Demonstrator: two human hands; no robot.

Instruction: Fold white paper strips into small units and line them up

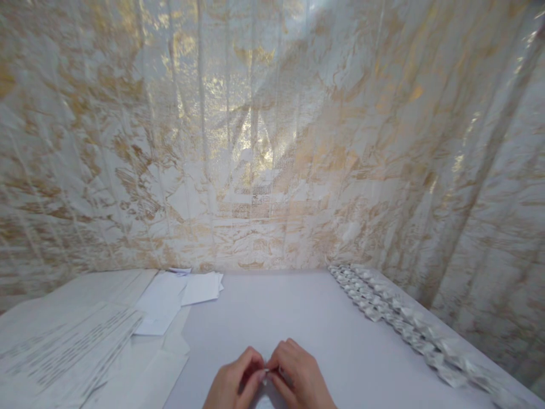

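Observation:
At the bottom centre, my left hand (238, 378) and my right hand (296, 372) meet over the white table (264, 318). Thumbs and index fingers of both are closed in a pinch on a small white piece of paper (265, 376). Only a sliver of it shows between the fingertips, and the fingers hide its full shape. Some white also shows below the fingertips at the frame's bottom edge, too blurred to make out.
Printed sheets (72, 346) overlap on the left. Behind them lie a blank white sheet (159, 304) and a small stack of cut paper (202, 288). Rows of folded paper pieces (400, 318) run along the right edge. A white-and-gold curtain (264, 142) hangs behind the table.

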